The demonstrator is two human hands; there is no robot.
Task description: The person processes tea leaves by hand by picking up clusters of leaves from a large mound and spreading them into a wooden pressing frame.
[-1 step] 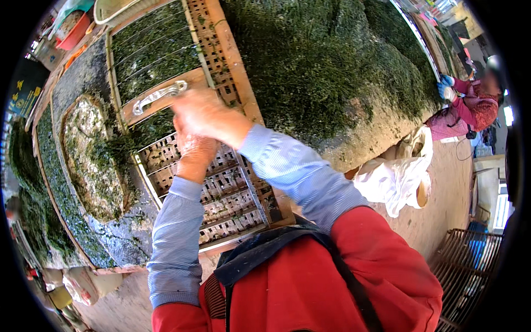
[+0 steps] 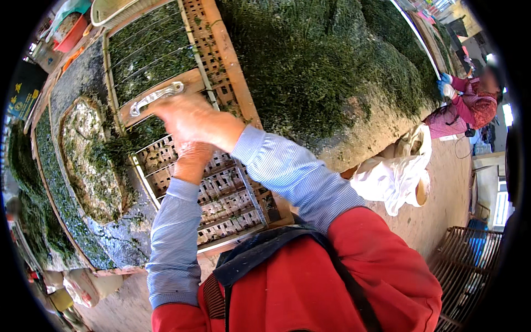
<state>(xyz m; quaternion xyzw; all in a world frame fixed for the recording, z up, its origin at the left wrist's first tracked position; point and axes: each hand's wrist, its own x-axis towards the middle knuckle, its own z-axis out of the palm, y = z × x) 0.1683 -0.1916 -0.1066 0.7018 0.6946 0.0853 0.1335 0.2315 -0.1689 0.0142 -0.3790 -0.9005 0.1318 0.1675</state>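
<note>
My right hand (image 2: 196,119) crosses over my left hand (image 2: 193,156), and both are above a slatted wooden frame (image 2: 145,177). The right hand's fingers are smeared by motion, and the left hand's are hidden beneath it. Close by the right fingers is a wooden board (image 2: 192,79) with a shiny, clear or metallic handle (image 2: 157,97); whether they touch is unclear. Beyond the board, chopped dark green plant matter (image 2: 149,41) fills the frame between thin cross-bars. Nearer me, the perforated lattice (image 2: 224,202) shows with scattered green bits on it.
A big heap of green plant matter (image 2: 321,72) lies on the right. To the left is a pale, green-strewn slab (image 2: 88,160). A white sack (image 2: 392,171) hangs at the table's edge. Another person (image 2: 470,102) stands far right. A red basin (image 2: 72,36) is at the back left.
My right hand has shifted slightly left and nearer the board's handle, with its wrist a little lower. The left hand has barely moved.
</note>
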